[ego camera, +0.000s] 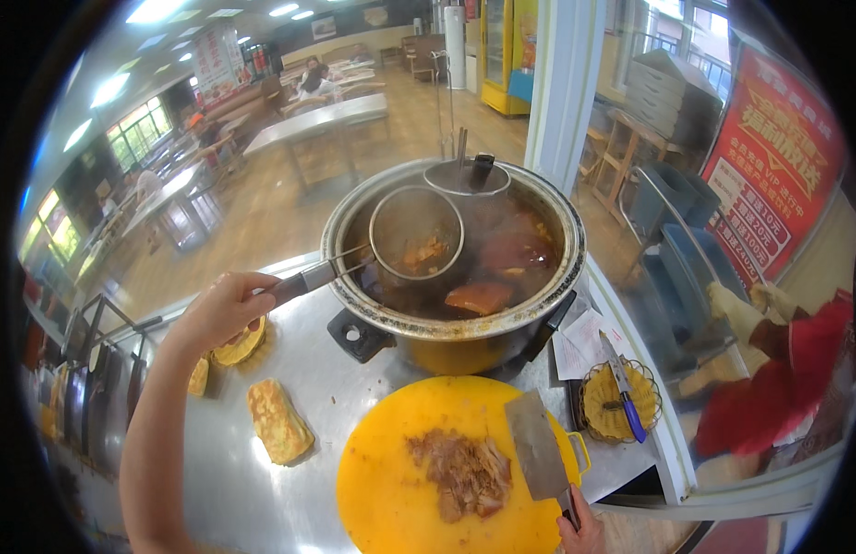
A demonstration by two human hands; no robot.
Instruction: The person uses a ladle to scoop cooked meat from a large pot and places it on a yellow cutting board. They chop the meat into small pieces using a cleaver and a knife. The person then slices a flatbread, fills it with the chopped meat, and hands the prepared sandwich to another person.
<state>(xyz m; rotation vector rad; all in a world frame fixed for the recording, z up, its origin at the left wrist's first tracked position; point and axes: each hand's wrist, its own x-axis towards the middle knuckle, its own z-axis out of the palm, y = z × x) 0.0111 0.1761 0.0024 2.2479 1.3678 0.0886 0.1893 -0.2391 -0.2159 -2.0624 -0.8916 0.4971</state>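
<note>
My left hand (237,305) grips the handle of a round wire-mesh strainer (393,208), which is over a large metal pot (456,332). Bits of meat (426,253) show in the mesh bowl. Dark broth fills the pot, and a reddish-brown chunk (479,298) lies at its near side. My right hand (582,530) holds a cleaver (537,443) with its broad blade over the right part of a round yellow cutting board (379,478). Chopped meat (466,474) is heaped mid-board, left of the blade.
A browned flatbread (279,421) lies on the steel counter (220,478), with a wicker basket (242,343) behind it. At right, a blue-handled knife (625,395) rests across another small basket (591,415). A second strainer (467,179) hangs at the pot's far rim. Beyond the window frame, a gloved person (774,381) grips a cart.
</note>
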